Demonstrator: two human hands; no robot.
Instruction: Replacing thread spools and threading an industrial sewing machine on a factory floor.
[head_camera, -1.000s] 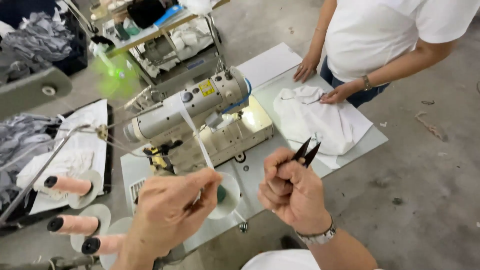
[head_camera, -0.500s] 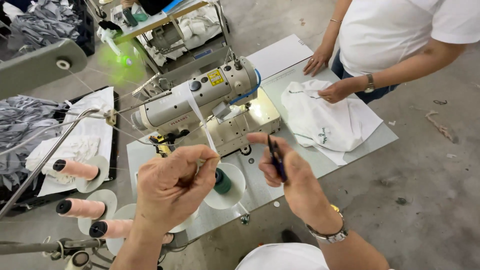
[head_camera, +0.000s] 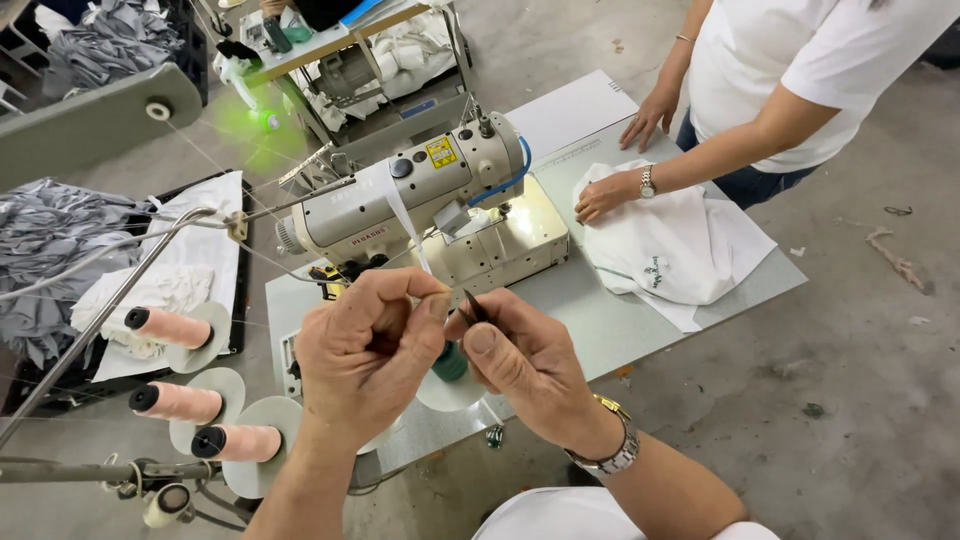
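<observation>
- So the cream sewing machine (head_camera: 420, 205) is my landmark. Both hands are up in the air right in front of it, close over the near edge of the grey table (head_camera: 640, 325).
- Left hand (head_camera: 365, 355) has thumb and forefinger pressed together on a white tape strip (head_camera: 408, 225) that runs up to the machine's arm.
- Right hand (head_camera: 525, 370) is curled shut around small black thread snips (head_camera: 473, 306); the tips poke out right beside the left fingertips, basically touching.
- Room to move: bare tabletop to the right of the machine until you hit the white garment (head_camera: 675, 245), where a co-worker's hands (head_camera: 625, 160) rest. Left of the machine it's tight: a metal thread stand (head_camera: 120, 290) and three pink thread cones (head_camera: 185, 390).
- Versus half a second ago: the hands have closed in, and the snips are now at the pinch instead of held apart and upright.
- Containers: a black bin (head_camera: 205, 55) behind and left of the machine holds grey fabric (head_camera: 115, 40). A dark green spool (head_camera: 450, 362) sits on a white disc under the hands.
</observation>
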